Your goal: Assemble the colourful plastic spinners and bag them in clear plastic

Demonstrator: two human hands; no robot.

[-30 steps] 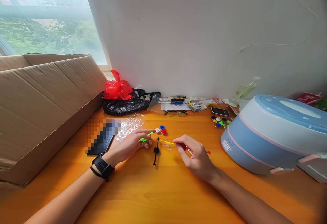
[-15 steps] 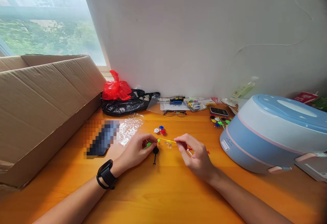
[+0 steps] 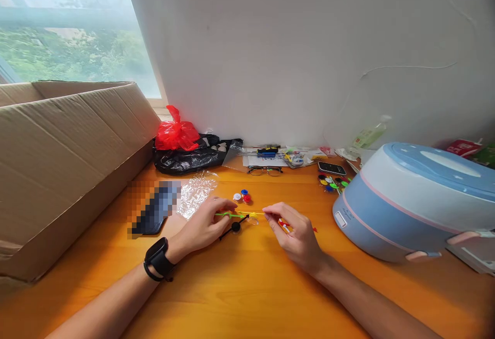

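Black pointer (image 3: pixel 235 227) is now turned diagonal between left hand (image 3: pixel 204 224) and right hand (image 3: pixel 296 230); yellow pointer (image 3: pixel 256 213) is pinched by the latter; the former's hold on green pointer (image 3: pixel 231 215) cannot be told; adjustment seems in hand, steady placement likely required next.

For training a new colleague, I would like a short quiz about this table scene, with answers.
1. Multiple choice: what colour is the knotted plastic bag near the cardboard box? (a) blue (b) red (c) green
2. True or false: the glasses lie nearer the wall than the black arrow piece does.
3. Complete: the right hand holds the end of a thin ____ piece.

Key: 1 b; 2 true; 3 yellow.
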